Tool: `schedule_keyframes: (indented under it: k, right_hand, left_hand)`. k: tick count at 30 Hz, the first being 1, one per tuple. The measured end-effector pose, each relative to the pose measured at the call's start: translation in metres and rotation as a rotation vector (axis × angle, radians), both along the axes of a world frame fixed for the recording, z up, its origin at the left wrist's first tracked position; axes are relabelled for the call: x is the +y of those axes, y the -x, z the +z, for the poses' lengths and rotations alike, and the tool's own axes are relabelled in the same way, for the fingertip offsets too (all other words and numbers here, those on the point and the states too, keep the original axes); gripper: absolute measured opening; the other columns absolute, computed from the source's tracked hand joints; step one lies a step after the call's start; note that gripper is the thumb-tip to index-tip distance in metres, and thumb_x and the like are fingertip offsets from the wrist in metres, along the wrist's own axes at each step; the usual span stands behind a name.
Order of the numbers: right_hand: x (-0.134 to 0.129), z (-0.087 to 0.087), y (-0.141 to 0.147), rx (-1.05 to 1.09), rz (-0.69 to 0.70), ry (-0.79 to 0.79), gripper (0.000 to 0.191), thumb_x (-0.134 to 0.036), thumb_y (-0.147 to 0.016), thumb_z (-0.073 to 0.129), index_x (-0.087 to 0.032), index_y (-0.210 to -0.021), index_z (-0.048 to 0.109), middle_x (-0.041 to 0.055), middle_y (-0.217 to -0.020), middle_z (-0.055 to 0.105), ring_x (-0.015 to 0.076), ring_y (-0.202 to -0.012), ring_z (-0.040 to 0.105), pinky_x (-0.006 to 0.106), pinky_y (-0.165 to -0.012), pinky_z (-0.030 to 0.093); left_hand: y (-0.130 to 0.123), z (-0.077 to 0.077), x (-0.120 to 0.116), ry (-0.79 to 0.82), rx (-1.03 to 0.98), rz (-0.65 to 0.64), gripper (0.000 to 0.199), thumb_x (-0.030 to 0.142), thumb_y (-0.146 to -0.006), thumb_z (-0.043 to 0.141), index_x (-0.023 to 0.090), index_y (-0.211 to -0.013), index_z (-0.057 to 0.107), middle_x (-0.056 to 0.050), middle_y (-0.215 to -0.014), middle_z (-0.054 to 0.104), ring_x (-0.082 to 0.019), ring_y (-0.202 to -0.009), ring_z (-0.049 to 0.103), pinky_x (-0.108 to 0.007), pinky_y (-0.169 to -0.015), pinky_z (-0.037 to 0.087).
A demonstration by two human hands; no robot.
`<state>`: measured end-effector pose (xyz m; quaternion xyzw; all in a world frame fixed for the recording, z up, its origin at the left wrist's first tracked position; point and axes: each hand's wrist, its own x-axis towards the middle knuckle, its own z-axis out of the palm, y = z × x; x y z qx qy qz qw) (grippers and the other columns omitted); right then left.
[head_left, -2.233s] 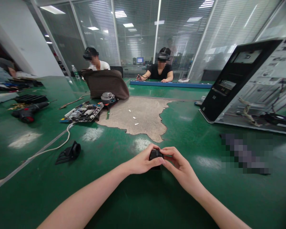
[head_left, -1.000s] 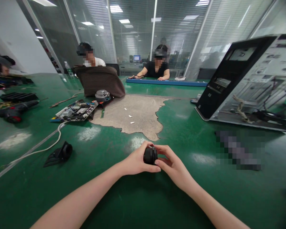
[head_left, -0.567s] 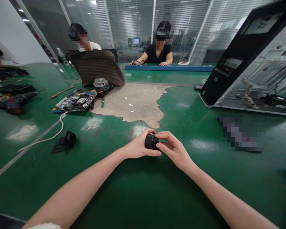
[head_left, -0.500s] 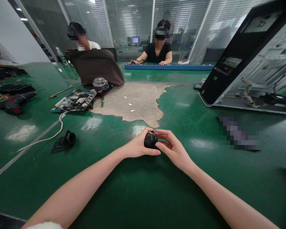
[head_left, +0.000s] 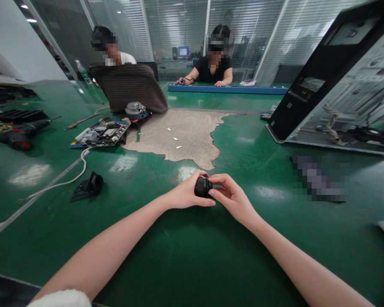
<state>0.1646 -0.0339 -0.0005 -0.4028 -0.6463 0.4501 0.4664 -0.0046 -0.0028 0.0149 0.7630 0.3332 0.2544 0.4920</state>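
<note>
A small black rounded part (head_left: 202, 186) with a ridge and a narrower right end is held above the green table, in front of me. My left hand (head_left: 188, 192) wraps round its left side, thumb below and fingers behind it. At the narrower end, the thumb and fingertips of my right hand (head_left: 230, 197) pinch the part. The fingers partly hide it, so I cannot tell exactly what it is. To the left on the table lies a black bracket-like piece (head_left: 88, 187) with a round, cup-shaped end.
A circuit board (head_left: 104, 133), a pale cable (head_left: 67, 181) and a power drill (head_left: 22, 132) lie left. A computer case (head_left: 310, 81) stands right, near a blurred dark slab (head_left: 316, 179). Beyond the bare patch (head_left: 192, 132), a blue bar (head_left: 227, 89) lies before a seated person (head_left: 213, 66).
The narrower right end of the black part shows more clearly between my hands now. My right fingers have shifted only slightly, and the view has moved a little.
</note>
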Motion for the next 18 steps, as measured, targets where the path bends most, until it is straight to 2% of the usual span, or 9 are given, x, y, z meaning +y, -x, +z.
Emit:
schedule_keyframes:
  k: [3,9,16,18]
  right_hand:
    - [-0.0007,-0.0008,0.0003,-0.030,0.020,0.038,0.029,-0.023,-0.077,0.055,-0.025,-0.105,0.047,0.0035,-0.103,0.049,0.0165,-0.098,0.051,0.035,-0.085,0.047]
    - [-0.0054,-0.0006,-0.0029,-0.011,0.098,-0.067,0.028,-0.021,-0.076,0.054,-0.026,-0.103,0.048,0.0034,-0.109,0.042,0.0179,-0.108,0.045,0.037,-0.092,0.043]
    - [-0.0037,0.0022,-0.0016,-0.024,0.037,-0.030,0.010,-0.023,-0.079,0.052,-0.024,-0.089,0.053,0.0034,-0.105,0.045,0.0173,-0.105,0.048,0.033,-0.088,0.045]
    - [-0.0031,0.0023,0.0001,-0.028,0.003,-0.036,0.011,-0.023,-0.077,0.054,-0.024,-0.088,0.052,0.0030,-0.103,0.046,0.0172,-0.102,0.049,0.033,-0.085,0.046]
  left_hand:
    - [0.0006,0.0000,0.0004,0.034,-0.012,-0.020,0.061,0.032,-0.062,0.068,0.020,-0.111,0.033,-0.003,-0.097,0.047,-0.018,-0.088,0.049,-0.032,-0.077,0.041]
    - [0.0010,0.0000,0.0011,0.003,-0.016,-0.005,0.060,0.034,-0.062,0.067,0.020,-0.110,0.034,-0.004,-0.103,0.045,-0.019,-0.092,0.047,-0.033,-0.079,0.039]
    - [0.0000,0.0011,0.0009,0.001,0.003,0.002,0.061,0.031,-0.059,0.069,0.020,-0.109,0.036,-0.003,-0.101,0.046,-0.019,-0.091,0.048,-0.033,-0.079,0.039]
    - [-0.0001,0.0015,0.0006,0.008,-0.001,-0.002,0.060,0.031,-0.059,0.069,0.020,-0.109,0.036,-0.003,-0.101,0.046,-0.019,-0.091,0.048,-0.033,-0.079,0.039]
